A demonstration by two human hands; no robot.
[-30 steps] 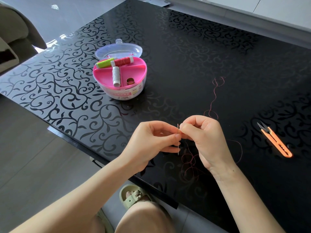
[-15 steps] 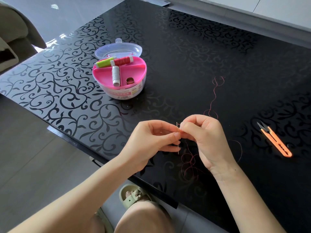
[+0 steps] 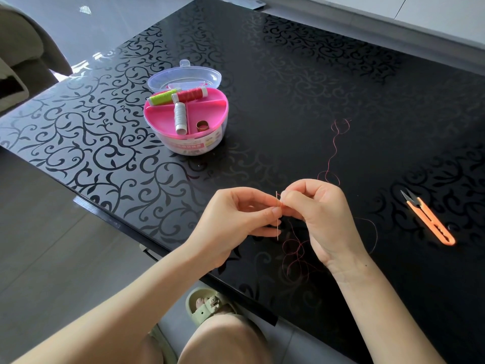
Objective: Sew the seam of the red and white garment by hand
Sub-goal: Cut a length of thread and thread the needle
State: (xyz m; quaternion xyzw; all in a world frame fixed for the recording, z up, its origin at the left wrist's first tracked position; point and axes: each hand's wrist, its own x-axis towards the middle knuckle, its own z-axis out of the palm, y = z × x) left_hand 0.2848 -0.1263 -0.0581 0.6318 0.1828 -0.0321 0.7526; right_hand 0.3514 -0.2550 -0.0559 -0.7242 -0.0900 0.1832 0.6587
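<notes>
The single wide camera on my head looks forward and down, close over the counter (image 3: 301,82); floor (image 3: 52,258) shows left of it, my knee (image 3: 223,337) below its near edge.

The glossy black table with scroll pattern (image 3: 288,74) shows bare surface across its far half and in the wide stretch between the pink oval sewing box with tipped-back clear lid (image 3: 189,148) at far left and the orange thread snips (image 3: 430,222) at right. A loose red thread (image 3: 333,151) wanders through that stretch and loops at the near edge, where the left hand (image 3: 231,227), pinching a thin steel needle (image 3: 277,231), and the right hand (image 3: 322,216), pinching the thread, meet and block the near middle
</notes>
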